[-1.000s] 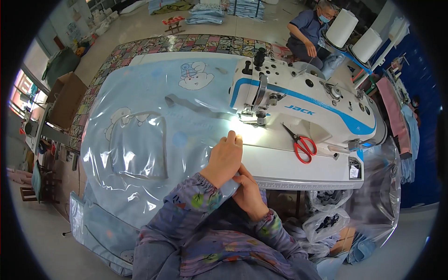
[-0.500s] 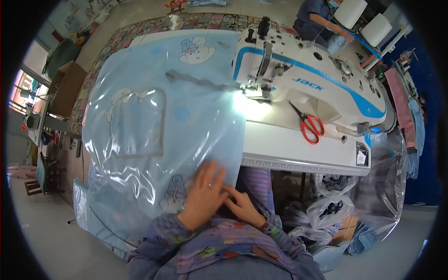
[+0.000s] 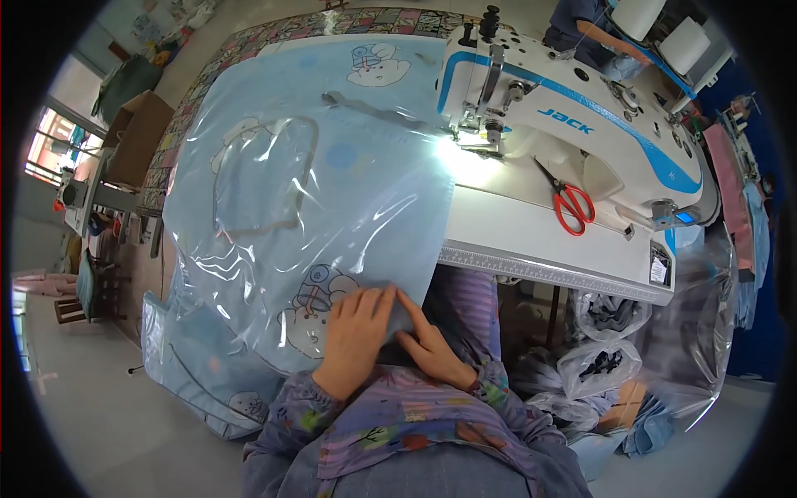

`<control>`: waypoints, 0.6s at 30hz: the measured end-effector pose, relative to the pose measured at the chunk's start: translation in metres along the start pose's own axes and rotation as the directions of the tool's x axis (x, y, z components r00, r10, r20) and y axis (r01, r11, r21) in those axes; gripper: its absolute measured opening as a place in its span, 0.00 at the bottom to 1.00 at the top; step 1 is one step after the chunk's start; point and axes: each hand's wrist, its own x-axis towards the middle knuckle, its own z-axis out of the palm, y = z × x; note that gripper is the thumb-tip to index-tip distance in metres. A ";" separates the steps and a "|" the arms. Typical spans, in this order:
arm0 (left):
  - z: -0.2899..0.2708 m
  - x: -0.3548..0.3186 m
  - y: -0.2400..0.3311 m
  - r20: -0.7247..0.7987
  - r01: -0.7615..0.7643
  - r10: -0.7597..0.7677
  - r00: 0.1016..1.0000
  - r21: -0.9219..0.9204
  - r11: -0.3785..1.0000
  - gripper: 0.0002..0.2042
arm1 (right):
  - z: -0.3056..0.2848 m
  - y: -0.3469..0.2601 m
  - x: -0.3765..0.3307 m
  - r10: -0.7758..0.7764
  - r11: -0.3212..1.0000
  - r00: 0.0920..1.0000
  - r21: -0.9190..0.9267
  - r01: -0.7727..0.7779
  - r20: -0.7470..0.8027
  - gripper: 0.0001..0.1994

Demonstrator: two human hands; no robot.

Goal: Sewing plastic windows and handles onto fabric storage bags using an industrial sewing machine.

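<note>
A large light-blue printed fabric piece lies under glossy clear plastic, with a grey-edged pocket shape and cartoon animals on it. My left hand rests on its near edge, fingers stretched out and flat beside a printed bear. Close by, my right hand grips the near right edge of the fabric between thumb and fingers. Part of that edge is hidden by the hands. A grey strip runs over the fabric to the lit needle area of the white-and-blue sewing machine.
Red-handled scissors lie on the machine bed. A ruler strip follows the table's front edge. Below right hang clear bags of dark scraps. A cardboard box stands at the left, and another person works at the back.
My left hand has slid slightly down and toward the body along the fabric. My right fingers have moved up to the edge. The whole view has shifted a little.
</note>
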 end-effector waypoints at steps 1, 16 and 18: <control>0.003 -0.004 -0.011 0.034 -0.005 0.004 0.999 0.008 1.000 0.21 | -0.003 -0.018 -0.003 0.142 0.989 0.989 0.019 -0.143 0.049 0.37; -0.018 0.011 0.029 0.148 -0.016 0.033 0.988 -0.115 0.993 0.19 | -0.006 -0.031 -0.033 0.285 0.937 0.954 0.183 -0.298 0.098 0.35; -0.018 0.013 0.031 0.152 -0.010 0.029 0.988 -0.123 0.992 0.19 | -0.009 -0.032 -0.036 0.310 0.917 0.944 0.228 -0.328 0.111 0.35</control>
